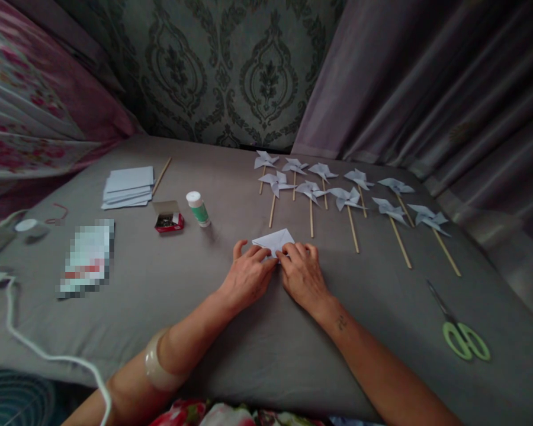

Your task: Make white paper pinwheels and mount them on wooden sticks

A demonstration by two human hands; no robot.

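Note:
A folded piece of white paper (275,239) lies on the grey cloth in front of me, its far edge and corners showing. My left hand (251,272) presses on its near left side, fingers bent in and the thumb side close to the other hand. Against the near right part rests my right hand (302,272), its fingers curled over the paper. The two hands nearly meet at the near edge, and the part of the paper under the fingers is hidden.
Several paper pinwheels on sticks (311,192) lie beyond and to the right. Green-handled scissors (462,337) lie at the right. A glue stick (198,210), a small red box (169,220), stacked white paper (128,184) and a loose stick (162,176) are at the left, with a white cable (48,355) nearer.

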